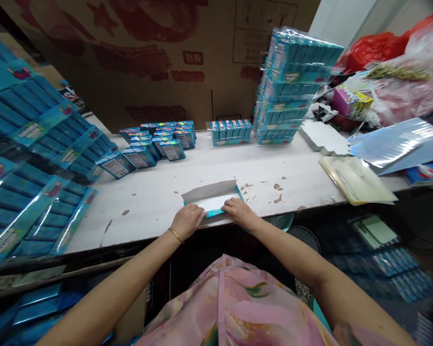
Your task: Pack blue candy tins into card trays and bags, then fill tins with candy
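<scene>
My left hand (188,221) and right hand (240,212) grip the tray (215,212) at seven and five o'clock, probably steadying its near wall.

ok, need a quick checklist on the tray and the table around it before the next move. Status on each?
1. Left hand on the near edge of the blue tray: ok.
2. Right hand on the same edge, nearer its right end: ok.
3. Near-edge fold square at both corners: cannot tell, fingers cover parts of it.
4. Grey far wall uncovered by the hands: ok.
5. Loose small boxes apart from the blue tray: ok, grouped beyond it to the left.
6. Wrapped stack standing without touching the blue tray: ok.
</scene>
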`<state>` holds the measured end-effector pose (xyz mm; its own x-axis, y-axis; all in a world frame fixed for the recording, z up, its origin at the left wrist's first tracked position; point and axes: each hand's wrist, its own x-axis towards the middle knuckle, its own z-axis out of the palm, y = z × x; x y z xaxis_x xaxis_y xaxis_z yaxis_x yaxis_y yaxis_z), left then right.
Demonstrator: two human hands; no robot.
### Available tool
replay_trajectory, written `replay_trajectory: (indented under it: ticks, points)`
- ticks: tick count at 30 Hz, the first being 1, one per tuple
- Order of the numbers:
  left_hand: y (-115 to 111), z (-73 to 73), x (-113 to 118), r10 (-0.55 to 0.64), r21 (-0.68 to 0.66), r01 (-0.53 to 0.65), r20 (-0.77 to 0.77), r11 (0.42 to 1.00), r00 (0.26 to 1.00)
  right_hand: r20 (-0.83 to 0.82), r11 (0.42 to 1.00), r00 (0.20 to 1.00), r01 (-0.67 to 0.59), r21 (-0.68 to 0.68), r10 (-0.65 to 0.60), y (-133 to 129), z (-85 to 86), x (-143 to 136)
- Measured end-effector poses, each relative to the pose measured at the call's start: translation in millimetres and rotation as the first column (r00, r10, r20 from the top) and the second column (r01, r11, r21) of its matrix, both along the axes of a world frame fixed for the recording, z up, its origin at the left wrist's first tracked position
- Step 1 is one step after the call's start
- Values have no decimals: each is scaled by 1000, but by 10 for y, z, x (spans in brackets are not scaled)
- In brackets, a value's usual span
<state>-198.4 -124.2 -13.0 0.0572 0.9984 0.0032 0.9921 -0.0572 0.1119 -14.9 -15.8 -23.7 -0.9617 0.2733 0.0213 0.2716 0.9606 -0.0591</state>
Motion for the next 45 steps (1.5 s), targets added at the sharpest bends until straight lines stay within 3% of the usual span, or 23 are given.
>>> replay_trajectory:
  ticks: [6, 11, 14, 16, 17, 18, 19, 20, 21, 22, 23, 24, 25, 26, 28, 29, 30, 32, 34, 38, 42, 45]
  points:
    - [-45, 6, 190, 11, -189, -29, -95, 982, 995, 91, 992, 990, 110, -55, -105, 68, -3, -60]
    - [45, 33, 222, 102, -322, -103, -20, 941, 995, 206, 995, 978, 57, -81, -40, 130, 75, -91]
    - [-28, 198, 206, 39, -378, 29, 171, 925, 984, 224, 979, 967, -81, -185, 123, 217, 134, -36]
    - [-91, 362, 119, -83, -290, 184, 328, 939, 941, 216, 942, 950, -155, -298, 225, 311, 208, -20]
    - [-107, 443, 51, -148, -201, 231, 360, 952, 921, 190, 905, 962, -103, -412, 196, 369, 260, -31]
    - [-104, 512, -24, -200, -106, 250, 346, 962, 916, 159, 834, 982, 7, -552, 98, 433, 321, -56]
    - [-80, 563, -100, -238, -27, 257, 295, 966, 925, 144, 712, 988, 138, -688, -53, 499, 390, -93]
    - [-37, 590, -164, -267, 20, 269, 221, 963, 938, 155, 550, 963, 254, -795, -221, 566, 465, -138]
    - [24, 591, -211, -301, 37, 299, 144, 954, 943, 187, 375, 908, 332, -866, -374, 629, 543, -182]
    - [95, 567, -233, -340, 31, 339, 79, 940, 937, 221, 241, 845, 373, -896, -487, 683, 621, -219]
    - [171, 523, -232, -380, 15, 380, 38, 925, 924, 238, 179, 800, 392, -903, -551, 721, 696, -239]
    - [244, 464, -209, -412, -1, 412, 20, 911, 911, 217, 190, 793, 384, -904, -570, 736, 764, -239]
    - [310, 396, -170, -425, -11, 426, 16, 905, 905, 153, 257, 805, 354, -899, -573, 721, 819, -214]
    - [365, 326, -121, -414, -13, 414, 19, 910, 910, 42, 397, 834, 306, -865, -551, 671, 858, -167]
    - [446, 196, -22, -318, 2, 318, 34, 948, 948, -229, 757, 885, 185, -626, -406, 460, 868, -30]
    - [475, 141, 20, -248, -2, 248, 49, 969, 968, -331, 880, 889, 145, -452, -317, 313, 832, 44]
    - [501, 95, 55, -176, -21, 178, 72, 984, 982, -393, 947, 884, 144, -287, -254, 153, 769, 110]
    - [542, 27, 109, -50, -96, 62, 128, 993, 990, -407, 974, 887, 173, -147, -219, -140, 567, 200]
    - [547, -16, 158, 36, -108, -20, 147, 994, 988, -333, 963, 903, 256, -88, -271, -315, 309, 229]
    - [343, -66, 280, 86, 150, -87, 11, 985, 996, -178, 927, 911, 373, -23, -371, -291, -93, 215]
    - [41, -154, 361, 48, 121, -34, -117, 992, 992, -95, 940, 938, 338, 35, -334, -185, -127, 225]
    - [-24, -248, 341, -1, 76, 14, -161, 997, 987, -40, 944, 945, 325, 45, -324, -171, -58, 204]
